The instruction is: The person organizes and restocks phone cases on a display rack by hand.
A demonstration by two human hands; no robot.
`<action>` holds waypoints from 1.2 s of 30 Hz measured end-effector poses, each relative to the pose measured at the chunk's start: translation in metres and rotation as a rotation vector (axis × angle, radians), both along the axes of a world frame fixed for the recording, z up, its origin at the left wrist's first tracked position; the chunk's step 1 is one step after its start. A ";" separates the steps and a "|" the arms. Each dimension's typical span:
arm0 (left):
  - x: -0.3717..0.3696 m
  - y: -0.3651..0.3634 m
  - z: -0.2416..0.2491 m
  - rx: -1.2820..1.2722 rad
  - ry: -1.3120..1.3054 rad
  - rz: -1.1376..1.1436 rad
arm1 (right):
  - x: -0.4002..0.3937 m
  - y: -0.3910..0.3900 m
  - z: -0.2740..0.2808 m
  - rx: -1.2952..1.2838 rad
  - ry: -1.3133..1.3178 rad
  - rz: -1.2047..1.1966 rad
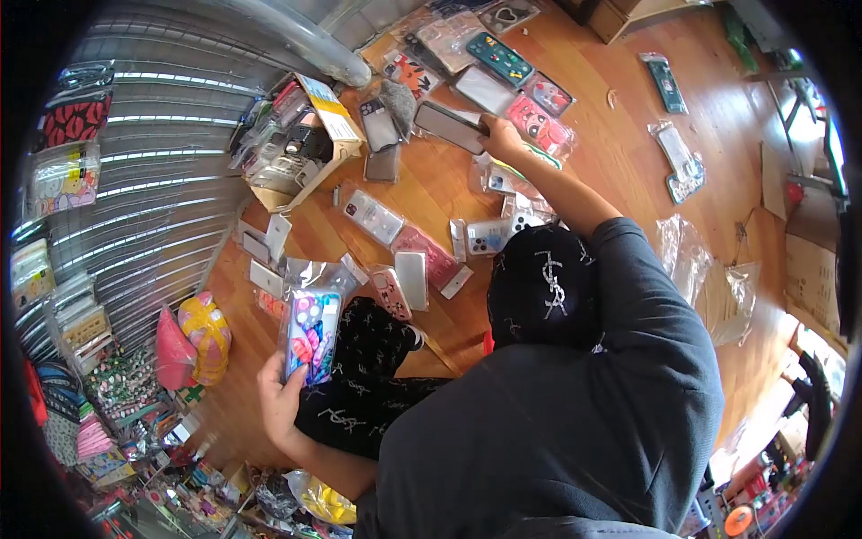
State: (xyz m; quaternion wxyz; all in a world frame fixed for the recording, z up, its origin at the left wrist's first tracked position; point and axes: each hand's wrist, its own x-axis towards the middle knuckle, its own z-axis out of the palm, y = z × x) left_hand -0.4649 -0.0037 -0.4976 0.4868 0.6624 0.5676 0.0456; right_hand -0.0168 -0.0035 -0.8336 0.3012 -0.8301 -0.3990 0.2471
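Observation:
My left hand (282, 400) is closed around the lower edge of a phone case (312, 337) with a bright purple, pink and blue print, in clear packaging, above my left leg. Stretched out at the far side, my right hand (505, 141) grips one end of a flat, grey, dark-edged phone case (449, 128). Beside it lies a pink phone case (539, 124) with a cartoon face. Just beyond is a dark green patterned case (499, 59). Between my hands lie a clear case (374, 217) and a pink case (427, 259), both bagged.
An open cardboard box (301, 184) full of packaged cases stands by the slatted wall (171, 171). Several wrapped goods line the left side. Clear plastic bags (682, 260) and two more cases lie on the wooden floor (620, 148) to the right. A carton (813, 278) stands at the far right.

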 end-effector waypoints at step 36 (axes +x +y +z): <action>-0.041 0.010 -0.021 0.003 0.345 0.212 | 0.036 -0.136 -0.061 0.083 -0.279 -0.602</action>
